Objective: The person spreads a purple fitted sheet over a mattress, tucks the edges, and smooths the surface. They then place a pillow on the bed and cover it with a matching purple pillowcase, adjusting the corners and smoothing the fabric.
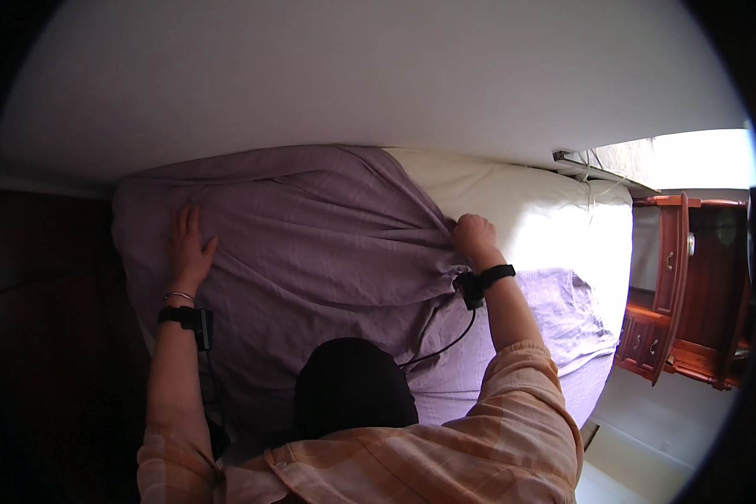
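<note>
A purple fitted-style cloth sheet covers the left and near parts of a bed, with folds running towards its right edge. My right hand is closed on that edge, where the fabric bunches up. My left hand lies flat on the sheet at the left, fingers spread, holding nothing. Beyond my right hand the cream mattress surface shows, brightly sunlit at its right. Each wrist bears a black strap with a small device and a cable.
A pale wall runs along the bed's far side. A cable hangs over a ledge beside the bright window. A reddish wooden cabinet with metal handles stands past the bed's right end. A dark wooden headboard or floor, unclear which, lies at the left.
</note>
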Demonstrator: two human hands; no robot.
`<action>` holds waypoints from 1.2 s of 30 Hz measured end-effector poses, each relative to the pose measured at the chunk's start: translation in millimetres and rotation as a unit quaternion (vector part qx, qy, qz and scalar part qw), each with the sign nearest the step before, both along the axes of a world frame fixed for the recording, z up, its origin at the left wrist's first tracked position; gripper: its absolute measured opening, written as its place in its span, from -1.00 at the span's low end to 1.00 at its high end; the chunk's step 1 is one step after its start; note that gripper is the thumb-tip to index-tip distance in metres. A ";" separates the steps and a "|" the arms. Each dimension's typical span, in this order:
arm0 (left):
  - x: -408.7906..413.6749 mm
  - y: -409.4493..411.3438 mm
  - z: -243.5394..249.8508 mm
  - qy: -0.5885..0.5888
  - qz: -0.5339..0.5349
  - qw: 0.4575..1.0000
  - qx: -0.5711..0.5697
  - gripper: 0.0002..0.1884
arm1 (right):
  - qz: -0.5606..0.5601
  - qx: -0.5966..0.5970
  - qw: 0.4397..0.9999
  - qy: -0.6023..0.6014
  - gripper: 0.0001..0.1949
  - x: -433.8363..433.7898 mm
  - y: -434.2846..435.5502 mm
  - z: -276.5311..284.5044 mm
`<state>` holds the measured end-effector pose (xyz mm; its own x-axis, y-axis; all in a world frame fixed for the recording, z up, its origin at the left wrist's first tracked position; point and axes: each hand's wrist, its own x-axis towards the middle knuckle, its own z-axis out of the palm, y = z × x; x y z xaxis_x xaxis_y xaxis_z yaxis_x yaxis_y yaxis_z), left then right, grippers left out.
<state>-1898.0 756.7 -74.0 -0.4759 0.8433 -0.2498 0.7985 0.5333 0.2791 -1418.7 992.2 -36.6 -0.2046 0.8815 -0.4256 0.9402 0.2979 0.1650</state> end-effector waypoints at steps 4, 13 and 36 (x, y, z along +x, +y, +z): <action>-2.2 -1.1 -0.4 0.007 -0.008 1.000 0.005 -0.23 | -0.080 0.148 0.982 0.082 -0.76 -1.4 34.5 -1.2; -11.9 -8.0 -20.2 0.005 -0.028 0.999 0.039 -0.21 | 0.010 0.030 0.968 0.248 -0.73 5.4 -1.7 -11.7; -8.1 -9.6 -14.3 0.011 -0.024 0.999 0.030 -0.24 | -0.086 0.291 0.941 0.152 -0.84 13.6 106.4 2.5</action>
